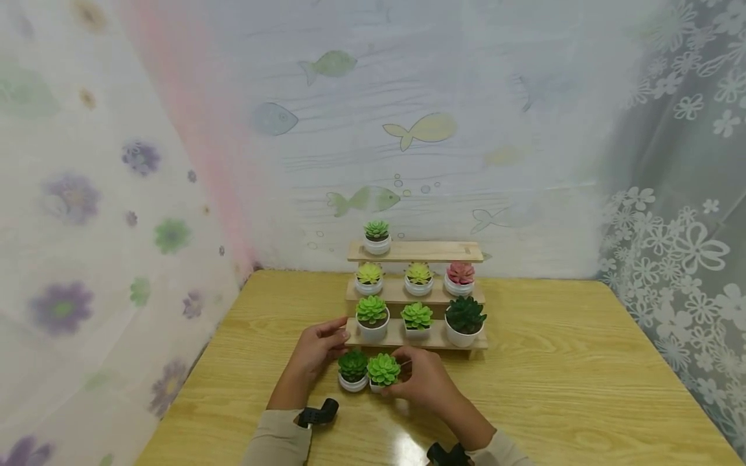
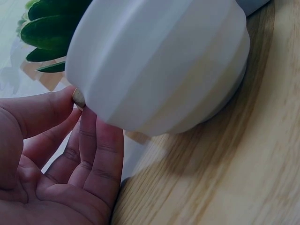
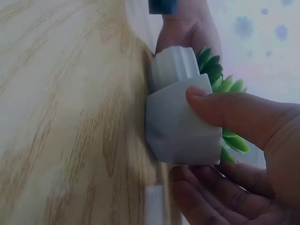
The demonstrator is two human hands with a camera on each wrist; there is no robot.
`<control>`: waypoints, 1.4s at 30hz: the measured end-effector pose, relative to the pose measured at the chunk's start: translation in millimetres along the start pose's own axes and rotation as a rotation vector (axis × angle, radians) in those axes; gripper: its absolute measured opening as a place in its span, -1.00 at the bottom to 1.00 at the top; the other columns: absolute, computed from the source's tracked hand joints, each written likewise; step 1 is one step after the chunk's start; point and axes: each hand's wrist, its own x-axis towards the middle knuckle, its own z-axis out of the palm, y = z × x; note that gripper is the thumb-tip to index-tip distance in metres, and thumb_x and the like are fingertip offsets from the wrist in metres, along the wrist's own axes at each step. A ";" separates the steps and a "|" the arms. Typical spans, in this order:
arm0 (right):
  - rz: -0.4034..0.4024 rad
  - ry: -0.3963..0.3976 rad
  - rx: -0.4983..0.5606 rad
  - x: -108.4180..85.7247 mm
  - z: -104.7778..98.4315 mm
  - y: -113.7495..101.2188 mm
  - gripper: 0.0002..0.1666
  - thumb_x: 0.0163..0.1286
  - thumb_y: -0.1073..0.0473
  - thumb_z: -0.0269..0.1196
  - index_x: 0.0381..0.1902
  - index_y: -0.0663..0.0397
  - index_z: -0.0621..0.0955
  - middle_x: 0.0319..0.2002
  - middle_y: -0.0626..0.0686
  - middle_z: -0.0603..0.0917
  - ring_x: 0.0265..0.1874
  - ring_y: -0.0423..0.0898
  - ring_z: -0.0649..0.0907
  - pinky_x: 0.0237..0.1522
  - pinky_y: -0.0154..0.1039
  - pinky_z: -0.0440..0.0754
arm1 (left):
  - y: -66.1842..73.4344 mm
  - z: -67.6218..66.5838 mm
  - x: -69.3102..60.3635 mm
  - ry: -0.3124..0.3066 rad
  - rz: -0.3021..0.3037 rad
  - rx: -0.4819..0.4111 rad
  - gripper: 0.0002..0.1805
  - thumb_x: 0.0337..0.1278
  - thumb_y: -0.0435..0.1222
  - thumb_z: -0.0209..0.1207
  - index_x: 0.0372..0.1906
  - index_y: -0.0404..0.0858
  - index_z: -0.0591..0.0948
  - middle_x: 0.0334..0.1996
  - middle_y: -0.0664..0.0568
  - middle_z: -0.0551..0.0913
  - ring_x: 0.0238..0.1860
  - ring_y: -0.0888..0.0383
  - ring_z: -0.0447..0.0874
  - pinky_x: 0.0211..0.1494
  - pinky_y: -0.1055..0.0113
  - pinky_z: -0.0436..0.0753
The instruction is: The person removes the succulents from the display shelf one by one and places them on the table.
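A tiered wooden plant stand [image 1: 418, 250] holds several small potted succulents. At the left end of its lowest step is my left hand [image 1: 317, 346], thumb and fingers pinching that end; in the left wrist view a white ribbed pot [image 2: 159, 65] partly hides the contact. My right hand [image 1: 428, 378] holds a bright green succulent in a white angular pot [image 3: 180, 124], its thumb on one side and its fingers on the other. This pot is on the table in front of the stand. Beside it, on its left, stands a dark green succulent in a round white pot [image 1: 353, 369].
The top step bears one green succulent [image 1: 376, 236]. On the middle step sit two yellow-green succulents [image 1: 370, 277] and a red one [image 1: 460, 277]. The lowest step carries two light green succulents [image 1: 417, 318] and a dark green one [image 1: 464, 320]. Patterned curtains surround the wooden table [image 1: 571, 362].
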 end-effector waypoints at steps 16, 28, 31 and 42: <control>-0.006 0.020 -0.047 -0.2 0.7 -0.2 -0.29 -0.06 0.02 0.71 0.03 0.12 0.70 -0.08 0.05 0.76 -0.21 -0.11 0.76 -0.19 -0.23 0.74 | 1.6 0.3 -1.4 -0.005 -0.009 0.003 -0.45 0.33 -0.43 0.30 0.40 -0.33 0.54 -0.12 -0.03 0.73 -0.31 0.16 0.81 -0.22 0.36 0.78; -0.050 0.064 -0.110 0.3 1.7 0.2 -0.29 -0.07 -0.03 0.71 0.03 0.08 0.71 -0.08 0.01 0.77 -0.20 -0.11 0.75 -0.18 -0.28 0.71 | 1.4 0.6 0.6 -0.011 -0.002 -0.003 -0.44 0.32 -0.46 0.30 0.41 -0.36 0.53 -0.17 0.00 0.73 -0.33 0.20 0.80 -0.25 0.38 0.77; -0.057 0.066 -0.113 0.5 1.1 0.3 -0.29 -0.07 -0.04 0.71 0.03 0.07 0.72 -0.06 0.02 0.76 -0.19 -0.10 0.75 -0.17 -0.28 0.72 | 2.0 0.5 0.1 -0.017 0.003 -0.004 -0.44 0.33 -0.45 0.29 0.42 -0.36 0.52 -0.17 0.01 0.73 -0.32 0.20 0.80 -0.24 0.38 0.77; -0.058 0.032 -0.110 0.0 -2.6 -0.7 -0.19 -0.07 -0.05 0.71 0.14 0.11 0.70 0.06 0.10 0.75 -0.15 -0.06 0.77 -0.13 -0.19 0.75 | 1.8 0.4 -1.3 -0.017 -0.001 -0.002 -0.44 0.34 -0.44 0.29 0.42 -0.35 0.52 -0.15 -0.01 0.73 -0.31 0.19 0.80 -0.22 0.37 0.78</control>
